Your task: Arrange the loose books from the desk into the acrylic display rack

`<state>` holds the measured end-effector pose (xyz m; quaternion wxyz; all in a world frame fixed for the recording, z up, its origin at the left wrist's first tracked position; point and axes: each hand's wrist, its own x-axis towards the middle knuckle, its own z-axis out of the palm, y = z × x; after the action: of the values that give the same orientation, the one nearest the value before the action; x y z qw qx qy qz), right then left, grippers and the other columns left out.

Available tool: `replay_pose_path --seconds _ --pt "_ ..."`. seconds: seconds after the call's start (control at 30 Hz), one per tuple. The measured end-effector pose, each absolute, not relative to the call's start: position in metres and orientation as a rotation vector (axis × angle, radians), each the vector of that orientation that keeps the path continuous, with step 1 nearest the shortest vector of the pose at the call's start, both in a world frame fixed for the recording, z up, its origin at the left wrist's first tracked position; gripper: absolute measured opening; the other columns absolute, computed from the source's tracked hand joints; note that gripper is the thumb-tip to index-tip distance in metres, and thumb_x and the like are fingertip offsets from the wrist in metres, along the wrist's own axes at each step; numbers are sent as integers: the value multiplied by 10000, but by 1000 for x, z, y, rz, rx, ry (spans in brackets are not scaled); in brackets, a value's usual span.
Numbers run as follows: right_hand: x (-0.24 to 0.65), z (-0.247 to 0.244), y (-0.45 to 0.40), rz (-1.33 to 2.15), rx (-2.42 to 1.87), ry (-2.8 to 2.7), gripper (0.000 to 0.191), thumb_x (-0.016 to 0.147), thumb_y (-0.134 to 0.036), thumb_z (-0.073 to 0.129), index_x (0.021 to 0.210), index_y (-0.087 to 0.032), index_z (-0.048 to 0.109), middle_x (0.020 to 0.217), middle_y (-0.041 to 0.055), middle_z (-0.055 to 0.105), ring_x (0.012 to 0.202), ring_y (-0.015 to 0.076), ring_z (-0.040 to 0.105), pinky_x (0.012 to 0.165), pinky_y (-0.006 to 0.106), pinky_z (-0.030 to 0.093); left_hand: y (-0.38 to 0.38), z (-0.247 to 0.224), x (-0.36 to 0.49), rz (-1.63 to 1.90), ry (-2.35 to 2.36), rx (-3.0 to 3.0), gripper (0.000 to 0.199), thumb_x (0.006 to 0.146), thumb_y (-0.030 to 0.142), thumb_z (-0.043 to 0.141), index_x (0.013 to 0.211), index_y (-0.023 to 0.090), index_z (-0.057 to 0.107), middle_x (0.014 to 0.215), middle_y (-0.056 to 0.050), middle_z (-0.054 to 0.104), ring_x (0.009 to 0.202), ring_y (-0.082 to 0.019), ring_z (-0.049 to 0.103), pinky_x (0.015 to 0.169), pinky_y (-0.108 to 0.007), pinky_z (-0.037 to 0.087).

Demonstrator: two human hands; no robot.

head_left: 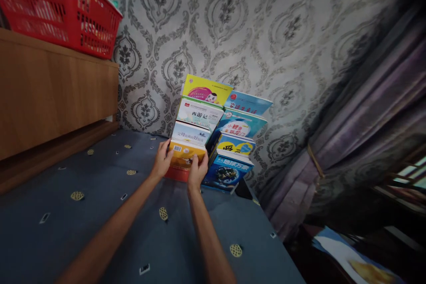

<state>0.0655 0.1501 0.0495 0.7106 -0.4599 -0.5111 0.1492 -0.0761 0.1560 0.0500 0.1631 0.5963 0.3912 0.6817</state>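
Observation:
My left hand (162,159) grips the left edge of an orange and red book (181,156), and my right hand (198,171) grips its right edge. This book stands at the front of the left row. Behind it rise a pale blue book (190,134), a white book (199,115) and a yellow book (208,89), stepped upward. A second row stands just right of my right hand: a dark blue book with a globe (226,173) in front, then a yellow and blue book (235,145), a teal book (244,123) and a light blue book (251,104).
Blue patterned fabric (133,222) covers the surface under the books. A patterned wall (226,17) rises behind. At left stands a wooden cabinet (60,93) with a red basket (96,26) on it. A dark flat object (244,190) lies by the right row; a tied curtain (299,168) hangs at right.

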Motion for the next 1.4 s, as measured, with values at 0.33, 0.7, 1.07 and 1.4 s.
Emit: replay_pose_path --seconds 0.33,0.7,1.07,1.4 --pt "63 52 146 353 -1015 -1112 667 906 -469 445 1469 -112 430 1488 167 509 1376 265 475 1156 418 351 158 48 -75 2002 1132 1707 458 904 304 483 1333 176 579 1275 -129 596 1226 -246 553 1071 -411 443" --pt "90 25 83 271 -978 -1385 529 936 -397 495 1398 -144 540 1434 152 579 1335 251 533 1124 427 411 125 6 -86 1828 1284 1744 529 927 330 448 1431 171 448 1379 -163 545 1271 -275 547 1036 -480 487" --pt "282 0 79 -96 -1888 -1399 445 881 -281 430 1263 -108 575 1279 180 640 1231 279 572 1020 374 444 42 -59 -132 1260 1539 2190 347 903 308 430 1190 208 599 1241 -114 585 1164 -266 602 1007 -476 517" --pt "292 -1 118 -127 -2218 -1403 596 858 -345 607 1369 -63 488 1311 263 594 1241 387 578 1015 444 423 34 -75 -113 1173 1689 2339 353 918 251 379 1184 202 606 1300 -132 591 1169 -261 630 1008 -457 534"
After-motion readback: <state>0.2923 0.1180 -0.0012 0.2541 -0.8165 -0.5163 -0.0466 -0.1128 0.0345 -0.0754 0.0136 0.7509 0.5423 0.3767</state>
